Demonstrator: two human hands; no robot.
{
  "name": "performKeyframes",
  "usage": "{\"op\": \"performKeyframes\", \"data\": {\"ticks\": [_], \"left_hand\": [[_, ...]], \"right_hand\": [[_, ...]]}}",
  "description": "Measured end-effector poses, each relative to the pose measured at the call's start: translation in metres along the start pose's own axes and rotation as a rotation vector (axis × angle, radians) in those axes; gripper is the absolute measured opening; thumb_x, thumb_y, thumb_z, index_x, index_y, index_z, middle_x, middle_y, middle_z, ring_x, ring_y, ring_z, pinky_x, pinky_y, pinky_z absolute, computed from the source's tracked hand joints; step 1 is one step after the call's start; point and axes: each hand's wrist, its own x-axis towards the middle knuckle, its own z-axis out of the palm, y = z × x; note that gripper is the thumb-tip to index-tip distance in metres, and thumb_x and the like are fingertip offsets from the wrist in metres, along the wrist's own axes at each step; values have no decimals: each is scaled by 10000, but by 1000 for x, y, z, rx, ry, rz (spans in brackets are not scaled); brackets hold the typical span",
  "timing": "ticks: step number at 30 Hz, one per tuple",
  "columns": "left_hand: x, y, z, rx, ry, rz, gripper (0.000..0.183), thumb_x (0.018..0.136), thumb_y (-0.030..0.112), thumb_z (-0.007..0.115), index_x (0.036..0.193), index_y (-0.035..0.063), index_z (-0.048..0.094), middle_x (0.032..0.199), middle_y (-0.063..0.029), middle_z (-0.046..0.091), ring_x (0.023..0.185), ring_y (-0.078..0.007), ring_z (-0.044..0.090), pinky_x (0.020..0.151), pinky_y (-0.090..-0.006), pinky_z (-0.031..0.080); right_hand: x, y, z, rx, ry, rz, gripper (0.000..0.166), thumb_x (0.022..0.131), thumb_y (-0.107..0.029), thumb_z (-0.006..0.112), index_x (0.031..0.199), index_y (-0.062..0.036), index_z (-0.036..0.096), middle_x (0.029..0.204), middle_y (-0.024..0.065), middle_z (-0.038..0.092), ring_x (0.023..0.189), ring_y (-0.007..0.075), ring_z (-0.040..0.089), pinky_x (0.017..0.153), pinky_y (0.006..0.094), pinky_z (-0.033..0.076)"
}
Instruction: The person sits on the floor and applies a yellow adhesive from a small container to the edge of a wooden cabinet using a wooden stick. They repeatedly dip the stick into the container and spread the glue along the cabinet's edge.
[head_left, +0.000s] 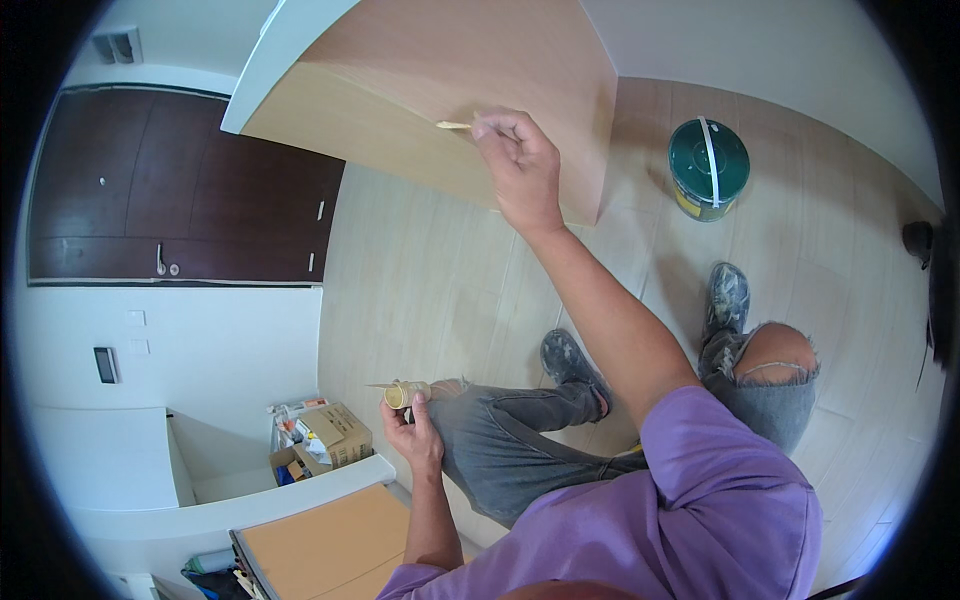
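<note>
My right hand (521, 161) is stretched forward, pinching a thin pale applicator, perhaps a small brush (454, 126). Its pale tip is beside the wood-toned panel (480, 60); whether it touches the surface I cannot tell. Near my bent knee, my left hand (416, 442) grips a small yellowish cup (403, 394), its open mouth turned toward the left of the view. A thin pale stick or blade (377, 385) sticks out past the cup's rim. What the cup contains is too small to make out.
A lidded green bucket (709, 169) with a white handle stands on the plank floor (420, 270). Left are a dark brown door (172, 187) and an open cardboard box (341, 435) in a white niche. A wood-coloured board (330, 540) lies low left.
</note>
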Motion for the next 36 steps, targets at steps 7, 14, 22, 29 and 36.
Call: {"op": "performKeyframes", "data": {"ticks": [7,14,22,29,36], "left_hand": [[-1,1,0,4,1,-4,328,993,73,716,1291,-10,606,1132,-90,692,1049,-178,646,972,-339,513],[0,-1,3,-16,-1,0,321,991,68,716,1284,-10,608,1129,-91,689,1042,-175,643,968,-340,514],[0,2,1,-13,-2,21,318,992,61,715,1283,-11,609,1124,-91,686,1033,-171,643,964,-335,514],[-1,2,1,8,0,6,328,992,63,717,1291,-17,607,1133,-93,687,1034,-170,645,959,-334,517],[0,2,2,-21,-10,24,295,993,63,718,1259,-11,615,1117,-86,687,1020,-163,642,953,-330,517]], "right_hand": [[7,-7,12,-28,11,-21,112,1001,-76,701,1069,13,696,1081,86,697,1020,160,674,972,342,551],[-4,13,-12,-60,47,26,115,999,-70,699,1066,23,692,1088,79,703,1024,158,675,968,342,553],[0,-1,-1,37,11,31,144,1012,-101,715,1084,21,692,1106,73,683,1046,150,664,972,324,541],[-6,14,-15,-18,53,43,146,1012,-101,717,1087,21,692,1069,55,697,1004,126,660,943,297,537],[6,-8,7,38,26,16,158,1019,-128,717,1071,19,689,1012,40,692,962,112,643,891,302,531]]}}
